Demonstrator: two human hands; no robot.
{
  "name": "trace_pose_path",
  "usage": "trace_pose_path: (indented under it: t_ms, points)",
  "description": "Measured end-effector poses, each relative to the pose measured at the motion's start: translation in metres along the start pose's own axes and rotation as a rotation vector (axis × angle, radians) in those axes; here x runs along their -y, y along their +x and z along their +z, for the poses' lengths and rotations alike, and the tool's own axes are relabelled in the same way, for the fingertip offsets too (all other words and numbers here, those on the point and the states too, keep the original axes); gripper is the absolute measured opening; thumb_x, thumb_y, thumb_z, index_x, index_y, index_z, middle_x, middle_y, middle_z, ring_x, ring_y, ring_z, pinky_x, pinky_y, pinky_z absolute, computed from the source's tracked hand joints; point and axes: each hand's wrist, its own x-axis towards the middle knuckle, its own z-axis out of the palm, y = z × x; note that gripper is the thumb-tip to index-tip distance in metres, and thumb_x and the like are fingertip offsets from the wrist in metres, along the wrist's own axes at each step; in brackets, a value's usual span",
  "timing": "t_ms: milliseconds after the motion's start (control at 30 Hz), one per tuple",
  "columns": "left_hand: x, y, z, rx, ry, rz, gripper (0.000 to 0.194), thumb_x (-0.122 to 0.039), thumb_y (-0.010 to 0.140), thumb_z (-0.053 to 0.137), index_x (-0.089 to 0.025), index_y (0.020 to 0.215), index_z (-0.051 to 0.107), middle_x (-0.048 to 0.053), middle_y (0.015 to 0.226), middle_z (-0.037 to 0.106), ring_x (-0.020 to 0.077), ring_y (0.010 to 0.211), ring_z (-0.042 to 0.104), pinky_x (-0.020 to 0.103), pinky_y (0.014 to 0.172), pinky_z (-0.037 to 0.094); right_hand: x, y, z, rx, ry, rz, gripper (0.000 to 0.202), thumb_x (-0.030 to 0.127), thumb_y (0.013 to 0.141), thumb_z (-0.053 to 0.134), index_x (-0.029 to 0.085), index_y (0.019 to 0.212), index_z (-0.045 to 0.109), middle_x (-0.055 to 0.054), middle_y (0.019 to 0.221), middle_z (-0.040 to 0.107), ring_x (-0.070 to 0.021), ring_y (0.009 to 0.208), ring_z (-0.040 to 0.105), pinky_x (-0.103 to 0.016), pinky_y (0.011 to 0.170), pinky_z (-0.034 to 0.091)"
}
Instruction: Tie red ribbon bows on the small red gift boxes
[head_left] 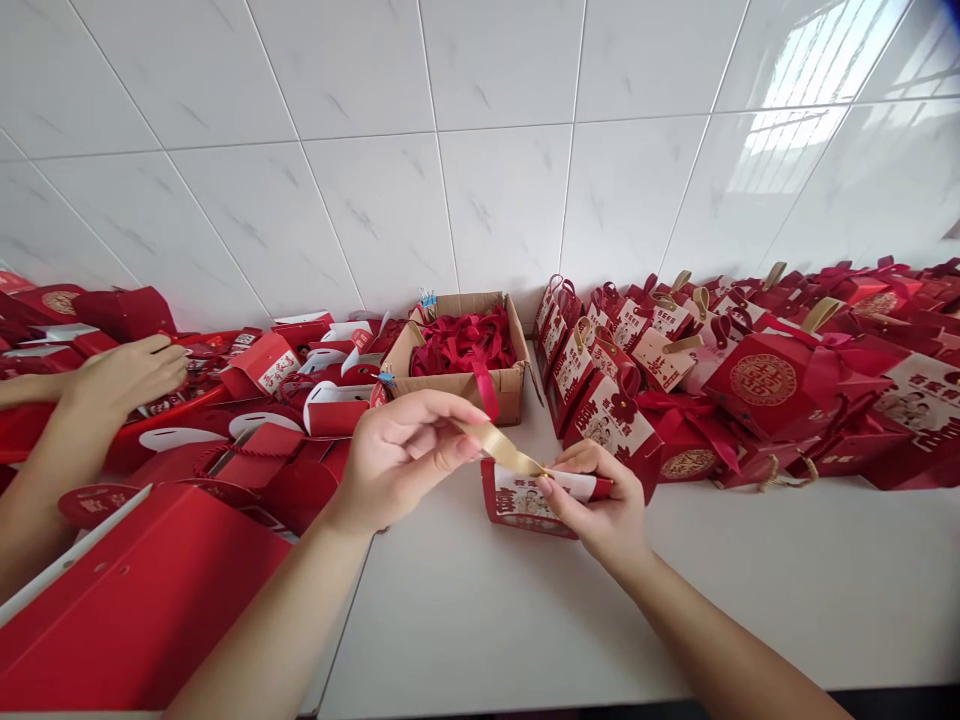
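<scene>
Over the white table, my left hand point(420, 450) pinches one end of a gold ribbon point(501, 449) between thumb and fingers. The ribbon runs to the top edge of a small red and white printed gift box point(525, 503). My right hand point(604, 500) grips that top edge, thumb in front and fingers behind, where the ribbon meets it. The box hangs tilted just above or on the table; I cannot tell which. Behind my left fingers stands an open cardboard box point(506, 400) filled with dark red ribbons point(472, 340), one end hanging over its front.
Rows of finished-looking red gift boxes point(765, 385) with loop handles crowd the right side. Unfolded and half-open red boxes point(262, 450) cover the left. Another person's hand point(131, 375) reaches among red items at far left. A white tiled wall point(360, 190) closes the back.
</scene>
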Motion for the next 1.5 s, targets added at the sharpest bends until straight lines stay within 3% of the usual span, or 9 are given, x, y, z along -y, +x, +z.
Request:
trace_pose_path:
  t_ms: [100, 267, 367, 467, 667, 800, 900, 1167, 1500]
  points:
    - [-0.001, 0.007, 0.007, 0.169, -0.004, -0.060, 0.020, -0.010, 0.082, 0.058, -0.017, 0.100, 0.063, 0.005, 0.085, 0.070, 0.0130, 0.075, 0.067, 0.022, 0.067, 0.056, -0.001, 0.000, 0.000, -0.006, -0.001, -0.005, 0.018, 0.013, 0.071, 0.072, 0.019, 0.070, 0.055, -0.001, 0.068, 0.062, -0.0129, 0.061, 0.058, -0.023, 0.053, 0.047]
    - [0.008, 0.019, 0.021, 0.250, 0.332, 0.037, 0.014, -0.013, 0.080, 0.062, -0.017, 0.090, 0.071, 0.008, 0.099, 0.070, 0.0153, 0.086, 0.066, 0.025, 0.075, 0.056, -0.004, -0.001, -0.002, -0.010, -0.008, -0.018, 0.018, 0.012, 0.071, 0.072, 0.019, 0.072, 0.055, 0.000, 0.070, 0.062, -0.0128, 0.062, 0.058, -0.024, 0.055, 0.047]
    - [0.013, 0.024, 0.023, 0.325, 0.499, 0.057, 0.021, -0.024, 0.086, 0.059, -0.021, 0.102, 0.072, 0.011, 0.119, 0.063, 0.0180, 0.098, 0.063, 0.027, 0.076, 0.056, -0.004, -0.001, -0.002, -0.031, -0.019, -0.011, 0.018, 0.012, 0.071, 0.072, 0.019, 0.072, 0.056, 0.000, 0.069, 0.061, -0.0130, 0.063, 0.057, -0.024, 0.056, 0.047]
    - [0.015, 0.026, 0.021, 0.339, 0.644, 0.139, 0.025, -0.026, 0.088, 0.056, -0.026, 0.110, 0.069, 0.008, 0.101, 0.063, 0.0171, 0.092, 0.058, 0.031, 0.078, 0.053, -0.004, -0.001, -0.002, -0.037, -0.020, -0.010, 0.017, 0.012, 0.072, 0.072, 0.019, 0.072, 0.056, 0.000, 0.070, 0.061, -0.0132, 0.064, 0.058, -0.025, 0.056, 0.047]
    - [0.015, 0.028, 0.020, 0.315, 0.394, 0.206, 0.024, -0.016, 0.085, 0.059, -0.019, 0.107, 0.069, 0.003, 0.079, 0.059, 0.0092, 0.068, 0.058, 0.020, 0.061, 0.050, -0.005, -0.001, 0.000, -0.031, -0.052, -0.019, 0.018, 0.012, 0.071, 0.072, 0.019, 0.073, 0.056, -0.001, 0.071, 0.062, -0.0131, 0.064, 0.059, -0.024, 0.055, 0.047]
    - [0.016, 0.028, 0.018, 0.186, 0.348, 0.224, 0.002, -0.016, 0.078, 0.067, -0.016, 0.080, 0.068, 0.001, 0.067, 0.063, 0.0087, 0.058, 0.056, 0.020, 0.054, 0.046, -0.004, -0.001, 0.000, -0.030, -0.063, -0.022, 0.017, 0.013, 0.071, 0.072, 0.019, 0.073, 0.056, -0.001, 0.070, 0.062, -0.0135, 0.063, 0.059, -0.024, 0.053, 0.047]
    - [0.015, 0.027, 0.014, 0.236, 0.396, 0.197, 0.007, -0.015, 0.078, 0.066, -0.016, 0.071, 0.069, 0.001, 0.066, 0.063, 0.0091, 0.059, 0.056, 0.020, 0.054, 0.046, -0.004, -0.002, 0.000, -0.025, -0.065, -0.035, 0.017, 0.013, 0.071, 0.072, 0.019, 0.074, 0.057, -0.002, 0.071, 0.063, -0.0145, 0.063, 0.059, -0.025, 0.054, 0.048]
    - [0.012, 0.027, 0.004, 0.340, 0.459, 0.228, 0.032, -0.004, 0.083, 0.049, -0.022, 0.094, 0.074, 0.004, 0.086, 0.073, 0.0123, 0.076, 0.067, 0.020, 0.069, 0.054, -0.002, -0.001, -0.001, -0.028, -0.087, -0.034, 0.015, 0.014, 0.072, 0.071, 0.019, 0.072, 0.057, -0.002, 0.070, 0.063, -0.0150, 0.063, 0.059, -0.026, 0.055, 0.048]
    - [0.010, 0.023, 0.016, 0.398, 0.357, -0.158, 0.024, -0.010, 0.081, 0.055, -0.018, 0.094, 0.073, 0.005, 0.091, 0.069, 0.0130, 0.078, 0.064, 0.021, 0.069, 0.052, -0.002, -0.001, 0.000, -0.021, -0.090, -0.046, 0.015, 0.015, 0.072, 0.071, 0.020, 0.073, 0.057, -0.002, 0.070, 0.063, -0.0149, 0.062, 0.060, -0.027, 0.053, 0.049]
